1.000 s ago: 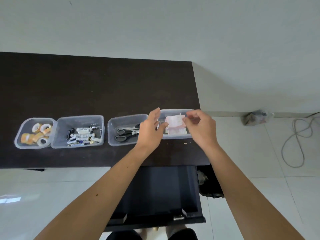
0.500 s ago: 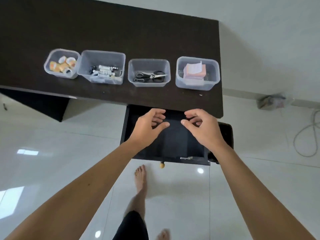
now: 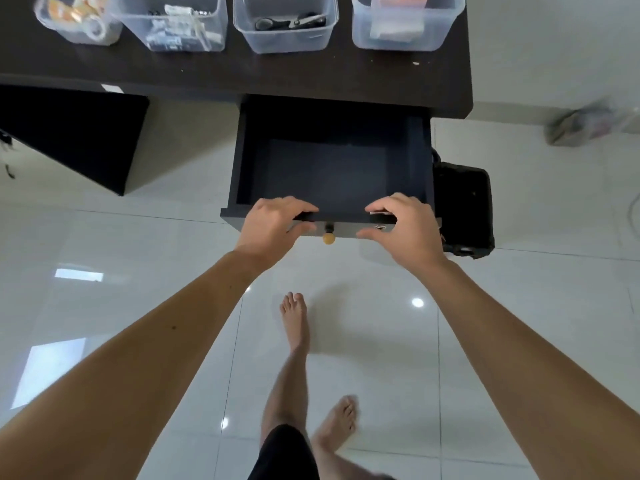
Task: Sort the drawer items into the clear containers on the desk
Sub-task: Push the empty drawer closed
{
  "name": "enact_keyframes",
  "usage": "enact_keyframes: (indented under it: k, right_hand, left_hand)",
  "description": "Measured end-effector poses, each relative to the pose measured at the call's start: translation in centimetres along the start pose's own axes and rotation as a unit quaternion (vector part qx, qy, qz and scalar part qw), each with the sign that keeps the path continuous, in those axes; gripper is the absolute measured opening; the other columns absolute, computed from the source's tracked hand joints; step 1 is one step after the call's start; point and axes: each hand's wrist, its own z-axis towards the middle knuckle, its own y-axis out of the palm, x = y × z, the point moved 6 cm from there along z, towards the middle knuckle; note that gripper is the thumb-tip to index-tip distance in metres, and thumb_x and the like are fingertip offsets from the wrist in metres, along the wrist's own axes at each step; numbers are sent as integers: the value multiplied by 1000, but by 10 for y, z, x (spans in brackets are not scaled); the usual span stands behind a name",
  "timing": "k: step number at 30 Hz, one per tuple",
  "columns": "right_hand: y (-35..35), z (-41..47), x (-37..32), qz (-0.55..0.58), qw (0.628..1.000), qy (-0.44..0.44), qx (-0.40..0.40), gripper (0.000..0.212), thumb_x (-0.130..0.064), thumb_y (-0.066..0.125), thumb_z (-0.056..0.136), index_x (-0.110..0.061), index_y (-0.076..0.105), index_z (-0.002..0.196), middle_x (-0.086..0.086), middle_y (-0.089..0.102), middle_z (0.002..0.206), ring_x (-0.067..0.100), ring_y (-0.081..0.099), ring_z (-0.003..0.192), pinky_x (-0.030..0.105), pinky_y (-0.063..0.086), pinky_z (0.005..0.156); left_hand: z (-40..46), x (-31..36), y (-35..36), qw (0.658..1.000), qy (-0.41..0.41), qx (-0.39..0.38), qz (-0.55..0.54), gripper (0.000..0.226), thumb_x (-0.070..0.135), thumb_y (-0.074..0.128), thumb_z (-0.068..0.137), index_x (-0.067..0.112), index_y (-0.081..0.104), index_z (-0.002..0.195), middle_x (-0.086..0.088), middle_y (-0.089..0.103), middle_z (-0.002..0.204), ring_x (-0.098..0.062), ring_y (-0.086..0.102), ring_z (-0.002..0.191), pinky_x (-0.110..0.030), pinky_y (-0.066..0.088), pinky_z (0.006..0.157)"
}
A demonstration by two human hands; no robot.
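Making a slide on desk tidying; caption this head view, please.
Both hands, left hand and right hand, grip the front edge of the open black wooden drawer.

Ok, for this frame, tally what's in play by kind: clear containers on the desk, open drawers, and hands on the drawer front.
Clear containers on the desk: 4, holding tape rolls, small mixed items, scissors and paper
Open drawers: 1, drawer, nothing visible inside
Hands gripping the drawer front: 2, left hand, right hand
Total: 7
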Motion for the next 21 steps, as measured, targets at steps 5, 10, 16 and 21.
enact_keyframes:
  k: [5, 10, 16, 21]
  right_hand:
    - [0, 3, 1, -7, 999, -35, 18, 40, -49, 88, 79, -25, 80, 109, -11, 73, 105, 16, 63, 101, 39, 50, 93]
    - [4, 8, 1, -24, 996, -71, 53, 38, -51, 86, 80, -24, 82, 107, -11, 75, 101, 17, 61, 97, 36, 49, 85]
    - [-4, 46, 2, -27, 988, -87, 122, 36, -48, 87, 79, -24, 83, 106, -8, 76, 98, 24, 58, 98, 39, 45, 89]
    - [-18, 88, -2, -77, 970, -136, 184, 48, -57, 90, 70, -24, 82, 104, 2, 65, 116, 32, 55, 109, 44, 46, 96]
  left_hand:
    - [5, -9, -6, 996, 69, 16, 56, 30, 30, 77, 96, 9, 77, 117, -6, 78, 105, -25, 75, 90, -38, 64, 78]
    - [10, -21, -2, 991, 100, 41, 73, 26, 26, 80, 94, 7, 76, 112, -6, 77, 99, -25, 75, 86, -34, 63, 70]
    - [50, -28, -8, 985, 113, 94, 91, 30, 32, 72, 95, 6, 77, 108, -7, 77, 95, -27, 73, 79, -41, 62, 67]
    - [90, -42, -18, 975, 111, 146, 123, 43, 47, 74, 90, 11, 75, 114, -7, 75, 113, -32, 68, 111, -49, 55, 92]
